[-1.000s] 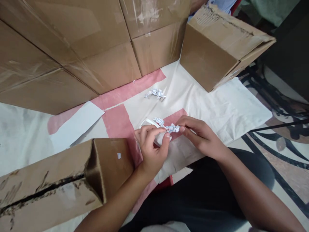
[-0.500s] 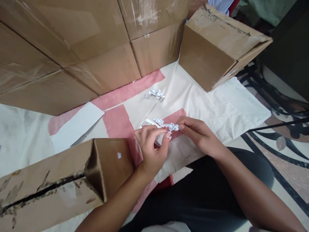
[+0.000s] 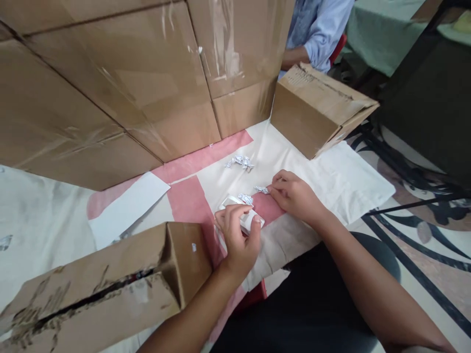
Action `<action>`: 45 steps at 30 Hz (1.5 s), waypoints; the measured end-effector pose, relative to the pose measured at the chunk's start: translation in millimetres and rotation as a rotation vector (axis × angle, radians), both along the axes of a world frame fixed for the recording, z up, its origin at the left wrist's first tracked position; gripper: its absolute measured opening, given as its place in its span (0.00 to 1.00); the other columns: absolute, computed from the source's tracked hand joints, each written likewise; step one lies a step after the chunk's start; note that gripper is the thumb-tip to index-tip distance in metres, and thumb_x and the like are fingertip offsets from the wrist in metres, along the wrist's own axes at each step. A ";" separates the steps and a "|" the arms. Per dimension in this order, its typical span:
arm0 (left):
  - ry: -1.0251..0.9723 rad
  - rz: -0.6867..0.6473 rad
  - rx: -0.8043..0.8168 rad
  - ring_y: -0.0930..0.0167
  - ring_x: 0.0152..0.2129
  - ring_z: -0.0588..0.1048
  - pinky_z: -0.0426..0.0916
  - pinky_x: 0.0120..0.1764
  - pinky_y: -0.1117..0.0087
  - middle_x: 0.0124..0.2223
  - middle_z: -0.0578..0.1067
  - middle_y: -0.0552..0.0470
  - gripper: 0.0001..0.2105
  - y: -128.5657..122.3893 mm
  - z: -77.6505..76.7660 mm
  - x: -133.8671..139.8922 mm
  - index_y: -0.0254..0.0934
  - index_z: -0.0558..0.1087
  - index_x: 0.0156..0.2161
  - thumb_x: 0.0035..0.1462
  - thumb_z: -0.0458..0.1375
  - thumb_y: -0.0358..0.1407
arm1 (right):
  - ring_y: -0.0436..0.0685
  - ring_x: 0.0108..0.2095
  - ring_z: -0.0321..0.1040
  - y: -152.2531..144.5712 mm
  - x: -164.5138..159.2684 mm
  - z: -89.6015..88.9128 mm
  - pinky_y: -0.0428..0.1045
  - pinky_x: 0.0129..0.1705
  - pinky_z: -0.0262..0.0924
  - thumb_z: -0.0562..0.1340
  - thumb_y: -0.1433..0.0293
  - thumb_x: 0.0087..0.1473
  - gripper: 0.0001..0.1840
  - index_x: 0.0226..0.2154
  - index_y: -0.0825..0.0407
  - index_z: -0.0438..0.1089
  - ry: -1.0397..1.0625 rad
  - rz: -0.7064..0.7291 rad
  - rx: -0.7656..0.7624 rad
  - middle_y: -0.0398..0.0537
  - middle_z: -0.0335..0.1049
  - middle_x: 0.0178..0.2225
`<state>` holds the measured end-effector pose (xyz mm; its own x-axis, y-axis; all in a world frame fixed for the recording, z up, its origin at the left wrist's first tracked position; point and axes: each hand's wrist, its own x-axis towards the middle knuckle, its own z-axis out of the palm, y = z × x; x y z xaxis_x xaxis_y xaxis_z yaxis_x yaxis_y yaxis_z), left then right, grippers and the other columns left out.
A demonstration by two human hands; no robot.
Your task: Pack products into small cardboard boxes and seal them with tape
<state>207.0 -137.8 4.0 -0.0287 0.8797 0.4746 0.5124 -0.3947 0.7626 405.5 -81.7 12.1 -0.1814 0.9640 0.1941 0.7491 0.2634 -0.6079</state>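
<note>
My left hand point(image 3: 239, 235) is curved over a small white box point(image 3: 247, 223), fingers at its left side and thumb at its near right end; part of the box is hidden under the hand. Small white paper cutouts with blue-grey outlines point(image 3: 245, 198) lie at the far side of this box. To the right, my right hand point(image 3: 296, 196) is closed in a pinch on a few more paper cutouts point(image 3: 261, 189), just above the red stripe of the cloth. Farther back, a loose heap of similar cutouts point(image 3: 241, 162) rests on the cloth.
A wall of taped cardboard boxes point(image 3: 147, 93) stands behind. One carton point(image 3: 312, 113) is at the right back, another torn-topped carton point(image 3: 110, 289) at the near left. A white sheet point(image 3: 128, 208) lies on the cloth point(image 3: 305, 157). A person's blue sleeve point(image 3: 324, 34) shows behind.
My right hand has moved away from my left, carrying cutouts up and right. My left thumb and index finger have parted from the cutouts and stay at the box. The view has shifted.
</note>
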 end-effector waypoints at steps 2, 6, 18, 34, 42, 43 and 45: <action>-0.031 -0.014 -0.017 0.64 0.41 0.69 0.61 0.47 0.61 0.41 0.77 0.50 0.04 -0.4 -2.2 -0.4 0.40 0.72 0.45 0.66 0.57 0.35 | 0.59 0.38 0.70 10.3 -2.6 4.1 0.54 0.39 0.64 0.64 0.68 0.59 0.12 0.25 0.51 0.74 -0.099 -0.051 0.058 0.53 0.72 0.41; -0.082 -0.039 -0.031 0.64 0.42 0.70 0.60 0.48 0.60 0.42 0.77 0.50 0.05 -0.5 -6.2 -0.9 0.41 0.71 0.45 0.67 0.56 0.36 | 0.63 0.42 0.69 39.4 -11.0 14.3 0.56 0.43 0.65 0.67 0.68 0.54 0.05 0.35 0.51 0.76 -0.154 -0.095 0.093 0.53 0.70 0.42; -0.113 -0.022 -0.032 0.62 0.41 0.71 0.61 0.45 0.59 0.40 0.77 0.50 0.04 0.0 -6.8 -0.7 0.41 0.70 0.44 0.65 0.55 0.34 | 0.62 0.43 0.69 93.5 -34.7 8.2 0.55 0.48 0.63 0.60 0.71 0.60 0.09 0.35 0.52 0.76 -0.106 -0.024 0.128 0.55 0.75 0.41; -0.004 0.078 0.017 0.65 0.42 0.72 0.66 0.49 0.61 0.41 0.74 0.51 0.08 24.1 -0.1 -11.3 0.43 0.78 0.47 0.63 0.63 0.37 | 0.58 0.43 0.69 0.0 -28.2 19.5 0.54 0.43 0.67 0.56 0.70 0.67 0.06 0.41 0.49 0.70 0.084 0.305 0.358 0.57 0.72 0.46; 0.051 0.079 0.078 0.67 0.38 0.70 0.64 0.47 0.61 0.39 0.70 0.51 0.04 22.0 -4.5 -8.2 0.42 0.81 0.39 0.63 0.62 0.35 | 0.57 0.40 0.68 -5.0 -29.5 22.5 0.54 0.43 0.65 0.53 0.71 0.70 0.08 0.42 0.50 0.67 0.099 0.447 0.307 0.53 0.75 0.40; 0.043 0.071 0.076 0.67 0.38 0.70 0.64 0.47 0.61 0.39 0.70 0.52 0.04 21.6 -4.9 -8.6 0.42 0.81 0.39 0.63 0.63 0.35 | 0.57 0.38 0.67 -4.3 -29.8 23.5 0.53 0.41 0.64 0.52 0.71 0.70 0.09 0.41 0.50 0.67 0.115 0.455 0.284 0.51 0.73 0.37; 0.029 0.057 0.069 0.68 0.38 0.70 0.64 0.47 0.62 0.39 0.70 0.52 0.04 21.1 -5.4 -9.4 0.42 0.81 0.39 0.63 0.63 0.35 | 0.56 0.36 0.65 -3.3 -30.3 24.3 0.52 0.40 0.62 0.51 0.71 0.70 0.10 0.38 0.50 0.65 0.159 0.465 0.234 0.49 0.71 0.34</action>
